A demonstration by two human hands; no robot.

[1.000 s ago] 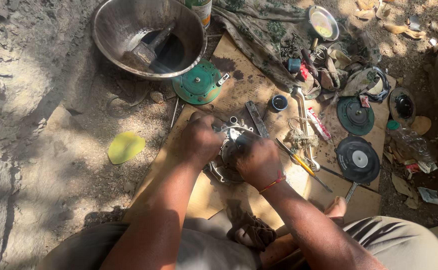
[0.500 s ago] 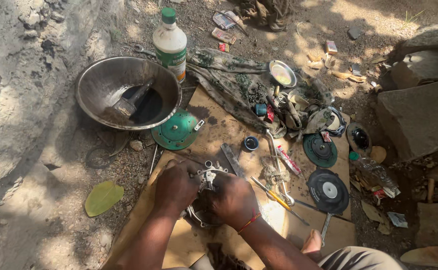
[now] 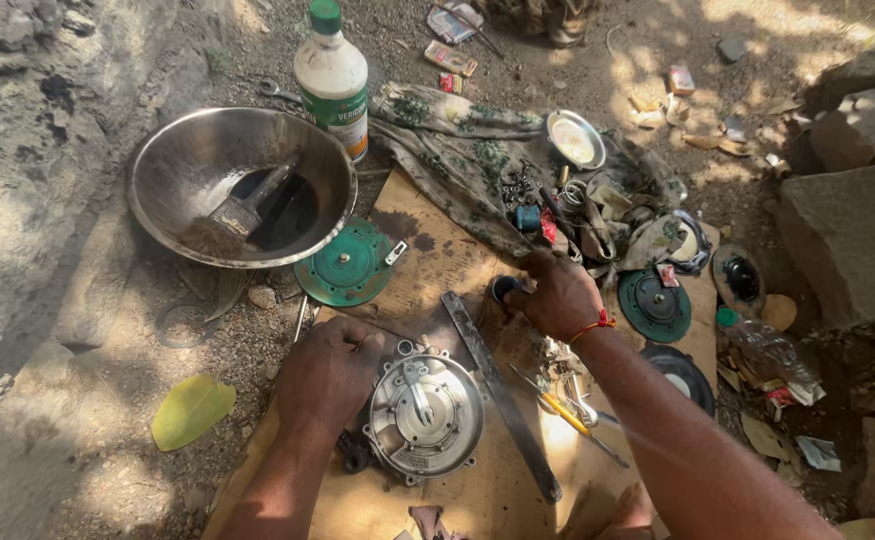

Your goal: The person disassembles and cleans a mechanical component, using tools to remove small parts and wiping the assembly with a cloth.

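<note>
left hand (image 3: 330, 372): palm down, fingers curled over the left edge of the round metal housing (image 3: 426, 415), pressing it onto the cardboard sheet (image 3: 438, 260). Clamped on nothing I can confirm, just bearing down.
right hand (image 3: 558, 295): reaches forward, fingers bunched together over a small dark cap (image 3: 504, 288). Cannot tell if it's actually pinched or only touched.
hands: well apart, left one nearer the body.
housing: silver, bolts around the rim, lever on top; sits just right of the left hand, below the right hand.
flat metal bar (image 3: 503, 392): lies diagonally between the two hands, just beside the housing.
yellow-handled screwdriver (image 3: 570, 418): under the right forearm, next to some loose metal bits.
green disc (image 3: 346, 263): ahead of the left hand, half on the cardboard.
steel bowl (image 3: 188, 150): further ahead-left of the left hand, dark liquid and a paint brush (image 3: 243, 208) inside.
white bottle (image 3: 332, 75): green cap, upright, beyond the bowl.
dark green disc (image 3: 655, 306): just right of the right hand.
cloth (image 3: 458, 165): ahead of the right hand, with small parts and a small tin dish (image 3: 575, 138) on it.
yellow leaf (image 3: 192, 410): on dirt, left of the left hand.
</note>
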